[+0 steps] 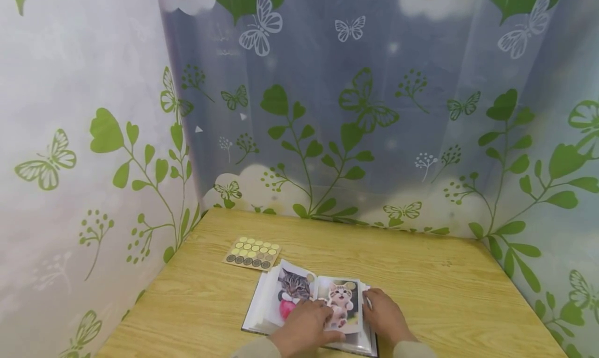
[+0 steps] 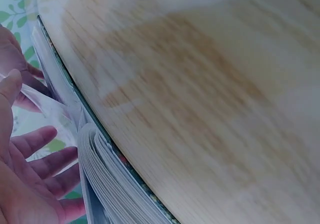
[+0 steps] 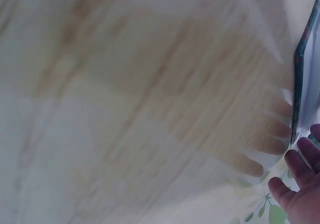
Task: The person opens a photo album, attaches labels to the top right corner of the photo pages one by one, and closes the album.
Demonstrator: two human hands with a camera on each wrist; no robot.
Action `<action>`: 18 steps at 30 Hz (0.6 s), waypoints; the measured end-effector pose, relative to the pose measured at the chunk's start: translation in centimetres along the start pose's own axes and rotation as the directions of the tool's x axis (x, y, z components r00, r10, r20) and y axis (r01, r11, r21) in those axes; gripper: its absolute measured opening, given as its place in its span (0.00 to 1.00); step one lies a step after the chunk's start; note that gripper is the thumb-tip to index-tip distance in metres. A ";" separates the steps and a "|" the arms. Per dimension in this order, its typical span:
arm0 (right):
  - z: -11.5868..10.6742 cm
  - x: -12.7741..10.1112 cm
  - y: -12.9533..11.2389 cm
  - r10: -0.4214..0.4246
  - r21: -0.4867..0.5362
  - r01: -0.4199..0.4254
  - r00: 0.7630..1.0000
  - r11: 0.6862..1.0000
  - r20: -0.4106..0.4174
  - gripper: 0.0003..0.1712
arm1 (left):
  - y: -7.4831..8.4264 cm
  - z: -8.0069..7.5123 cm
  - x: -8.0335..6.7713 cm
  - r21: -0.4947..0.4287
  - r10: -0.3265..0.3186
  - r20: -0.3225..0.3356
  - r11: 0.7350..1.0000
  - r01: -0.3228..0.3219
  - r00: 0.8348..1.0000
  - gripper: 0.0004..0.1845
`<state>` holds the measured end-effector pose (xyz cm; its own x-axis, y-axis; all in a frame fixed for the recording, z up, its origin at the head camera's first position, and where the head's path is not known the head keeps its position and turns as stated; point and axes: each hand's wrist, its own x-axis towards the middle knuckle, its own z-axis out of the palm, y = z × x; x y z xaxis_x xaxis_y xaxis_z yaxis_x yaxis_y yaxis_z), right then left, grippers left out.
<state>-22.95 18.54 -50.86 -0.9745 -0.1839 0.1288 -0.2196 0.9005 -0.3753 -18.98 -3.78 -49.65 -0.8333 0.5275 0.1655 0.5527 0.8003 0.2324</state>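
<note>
A photo album (image 1: 258,303) lies open on the table, thick with clear sleeves. Its left page carries a tabby cat photo (image 1: 296,284) with a pink ball shape; a kitten photo (image 1: 340,295) fills the right page. Each photo has a pale round sticker near its upper right corner. Across the lower middle of the spread rests my left hand (image 1: 306,324), its fingers extended and partly covering both pictures. My right hand (image 1: 386,314) touches the album's right edge, with outstretched fingers (image 3: 300,169) beside the cover in the right wrist view. A clear sleeve (image 2: 52,109) rises between the hands in the left wrist view.
A sheet of round stickers (image 1: 248,253), yellow and dark grey, lies just behind the album on the left. The wood-grain table (image 1: 458,295) reaches back to curtains (image 1: 309,62) printed with leaves and butterflies, which enclose it on three sides.
</note>
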 end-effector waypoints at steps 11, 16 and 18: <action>0.4 0.0 -0.2 -0.089 -0.009 0.089 0.993 0.996 -0.080 0.17 | -0.3 -0.3 0.0 -0.056 0.042 -0.078 0.997 -0.046 0.996 0.18; 0.4 -0.2 -0.7 -0.139 -0.008 0.139 0.984 0.990 -0.115 0.13 | -0.3 -0.4 0.0 -0.177 0.022 -0.114 0.983 -0.042 0.993 0.09; 0.5 -0.2 -0.9 -0.158 -0.018 0.157 0.980 0.987 -0.117 0.12 | -0.3 -0.5 -0.1 -0.222 0.008 -0.131 0.974 -0.037 0.991 0.12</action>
<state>-22.63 17.58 -50.98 -0.9153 -0.2767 0.2927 -0.3689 0.8676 -0.3335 -19.06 -4.20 -49.22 -0.8203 0.4922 0.2912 0.5718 0.6967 0.4332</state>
